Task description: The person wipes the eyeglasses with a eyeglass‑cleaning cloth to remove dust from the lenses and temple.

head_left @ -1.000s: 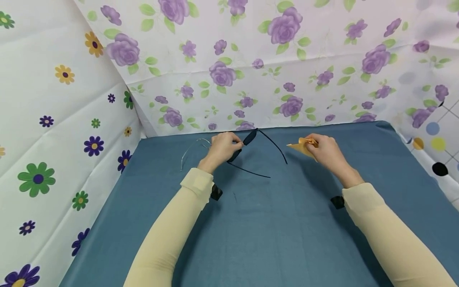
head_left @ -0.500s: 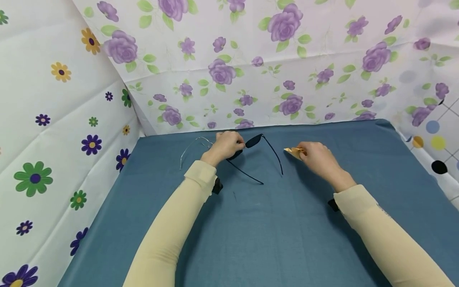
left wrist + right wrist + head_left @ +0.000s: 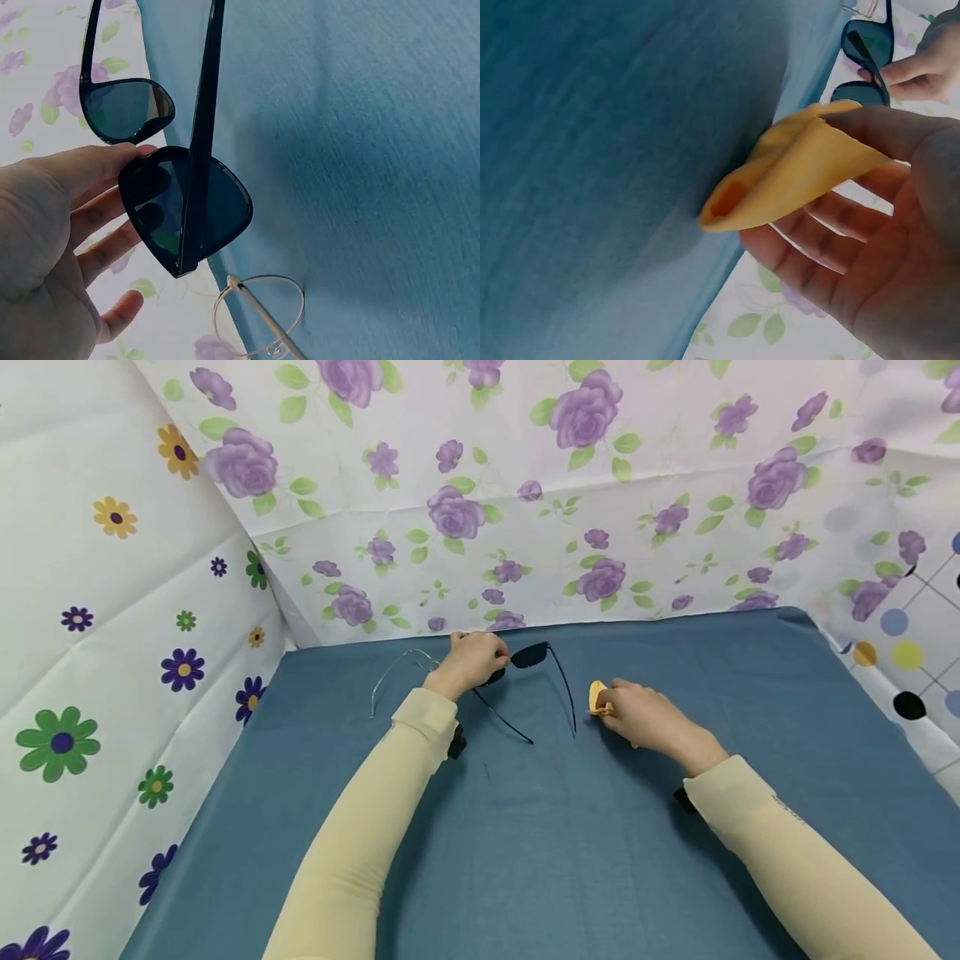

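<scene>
Black sunglasses with dark lenses hang from my left hand, which pinches them at the bridge between thumb and fingertips. Their arms are unfolded and point toward me; in the left wrist view a lens and both arms show close up. To the right, my right hand pinches a folded yellow cloth between thumb and fingers, a short way above the table. Cloth and sunglasses are apart. Thin metal-framed eyeglasses lie just left of my left hand, partly hidden by it in the head view.
A blue cloth covers the table. Behind it hangs a white sheet with purple roses, and on the left a sheet with coloured daisies. A dark camera sits under my right wrist.
My right hand has come down and slightly left with the yellow cloth, nearer to me. The sunglasses have tilted in my left hand, and their arms have swung left and downward.
</scene>
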Action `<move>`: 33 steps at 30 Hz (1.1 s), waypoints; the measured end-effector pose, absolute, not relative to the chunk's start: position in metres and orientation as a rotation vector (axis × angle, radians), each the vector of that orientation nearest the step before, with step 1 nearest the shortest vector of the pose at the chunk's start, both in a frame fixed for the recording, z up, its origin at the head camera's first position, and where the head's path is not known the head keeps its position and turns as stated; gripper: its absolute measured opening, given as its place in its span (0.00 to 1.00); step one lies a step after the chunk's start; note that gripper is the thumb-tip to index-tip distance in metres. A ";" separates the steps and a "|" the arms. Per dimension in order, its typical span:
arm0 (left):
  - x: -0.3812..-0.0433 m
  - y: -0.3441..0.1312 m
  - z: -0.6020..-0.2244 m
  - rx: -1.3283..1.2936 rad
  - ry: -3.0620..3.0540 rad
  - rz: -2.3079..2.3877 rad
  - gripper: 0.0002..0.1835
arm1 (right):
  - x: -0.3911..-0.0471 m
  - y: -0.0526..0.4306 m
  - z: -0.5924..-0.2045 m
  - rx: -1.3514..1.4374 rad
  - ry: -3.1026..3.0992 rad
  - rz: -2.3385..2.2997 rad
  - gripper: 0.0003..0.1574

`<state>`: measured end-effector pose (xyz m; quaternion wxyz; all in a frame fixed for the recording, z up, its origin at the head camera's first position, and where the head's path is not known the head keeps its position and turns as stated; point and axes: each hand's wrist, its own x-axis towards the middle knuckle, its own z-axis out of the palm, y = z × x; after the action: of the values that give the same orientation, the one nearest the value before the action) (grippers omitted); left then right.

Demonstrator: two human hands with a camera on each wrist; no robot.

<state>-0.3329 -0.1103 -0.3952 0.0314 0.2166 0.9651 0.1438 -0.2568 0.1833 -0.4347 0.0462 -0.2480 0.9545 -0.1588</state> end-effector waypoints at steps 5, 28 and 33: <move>-0.334 -0.108 -0.400 0.685 3.008 0.388 0.12 | -0.252 0.179 -0.430 -0.772 2.813 -0.431 0.14; -0.334 -0.101 -0.411 0.757 3.127 0.089 0.13 | -0.247 0.174 -0.416 -0.793 2.552 -0.572 0.18; -0.336 -0.101 -0.410 0.759 3.115 0.132 0.15 | -0.251 0.179 -0.404 -0.825 2.547 -0.608 0.18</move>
<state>-0.3356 -0.1006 -0.4103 -0.0336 0.2363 0.9702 0.0411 -0.2507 0.1793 -0.4045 0.1969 -0.2946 0.9096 -0.2171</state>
